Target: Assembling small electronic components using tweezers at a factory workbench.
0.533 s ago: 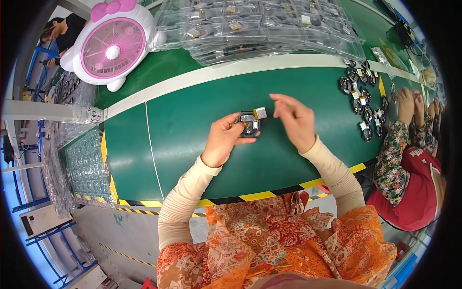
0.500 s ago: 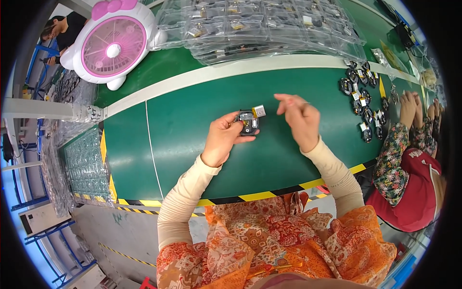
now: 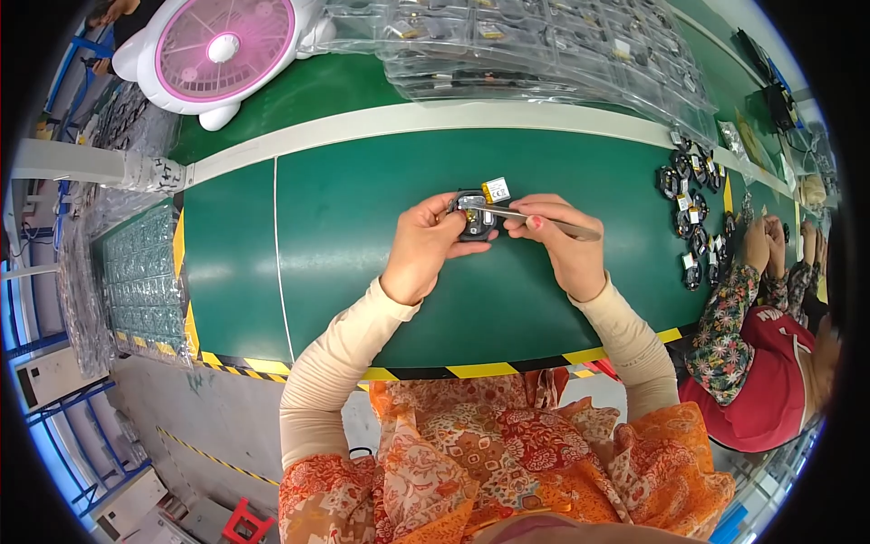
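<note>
My left hand (image 3: 424,238) grips a small black round-cornered device housing (image 3: 474,228) with its inner parts exposed, thumb on its left side. A silver battery pouch with yellow tape (image 3: 496,189) sticks out past the housing's upper right edge. Metal tweezers (image 3: 553,222) are pinched in my right hand (image 3: 564,243), and their tips reach the inside of the housing near its upper part. What exactly the tips touch is too small to tell.
Several similar black housings with batteries (image 3: 693,213) lie at the right of the green tabletop (image 3: 362,181). Stacked clear plastic trays (image 3: 553,63) stand at the back, beside a pink and white fan (image 3: 222,50). A co-worker in red (image 3: 761,381) sits at the right.
My right hand has come in to the housing and now shows tweezers between its fingers, their tips inside. The view has shifted slightly. My left hand keeps its hold.
</note>
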### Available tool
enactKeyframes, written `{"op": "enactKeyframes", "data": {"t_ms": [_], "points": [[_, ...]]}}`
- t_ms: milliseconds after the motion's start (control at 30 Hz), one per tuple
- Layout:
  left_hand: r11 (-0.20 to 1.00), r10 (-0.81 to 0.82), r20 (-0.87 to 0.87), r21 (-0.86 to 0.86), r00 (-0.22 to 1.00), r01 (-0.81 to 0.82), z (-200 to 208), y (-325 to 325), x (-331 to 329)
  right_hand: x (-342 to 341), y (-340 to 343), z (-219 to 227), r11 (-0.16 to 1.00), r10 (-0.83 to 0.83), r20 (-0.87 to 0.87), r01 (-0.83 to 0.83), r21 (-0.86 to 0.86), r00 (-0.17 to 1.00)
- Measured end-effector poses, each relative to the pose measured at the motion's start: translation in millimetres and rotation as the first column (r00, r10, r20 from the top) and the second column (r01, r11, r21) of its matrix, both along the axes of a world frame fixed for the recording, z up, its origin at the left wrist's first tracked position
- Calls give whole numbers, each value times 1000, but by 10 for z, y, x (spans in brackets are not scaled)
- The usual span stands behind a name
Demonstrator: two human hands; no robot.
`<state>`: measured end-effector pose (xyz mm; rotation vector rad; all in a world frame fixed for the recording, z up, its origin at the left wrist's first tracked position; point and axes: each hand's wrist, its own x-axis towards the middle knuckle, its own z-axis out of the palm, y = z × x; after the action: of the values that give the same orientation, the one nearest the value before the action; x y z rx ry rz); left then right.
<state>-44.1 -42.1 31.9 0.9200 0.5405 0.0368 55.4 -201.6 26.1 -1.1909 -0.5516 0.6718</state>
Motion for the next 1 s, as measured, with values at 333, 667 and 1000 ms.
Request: {"op": "enactKeyframes", "data": {"t_ms": [333, 667, 1000], "points": [[1000, 14, 6, -14, 1000, -14, -23, 4, 2, -36, 61, -13, 997, -19, -38, 16, -71, 999], [997, 45, -8, -60, 999, -46, -4, 10, -5, -35, 31, 7, 996, -10, 49, 14, -89, 999], [997, 54, 0, -58, 999, -54, -33, 8, 5, -78, 13, 8, 989, 68, 581, 22, -147, 811]]}}
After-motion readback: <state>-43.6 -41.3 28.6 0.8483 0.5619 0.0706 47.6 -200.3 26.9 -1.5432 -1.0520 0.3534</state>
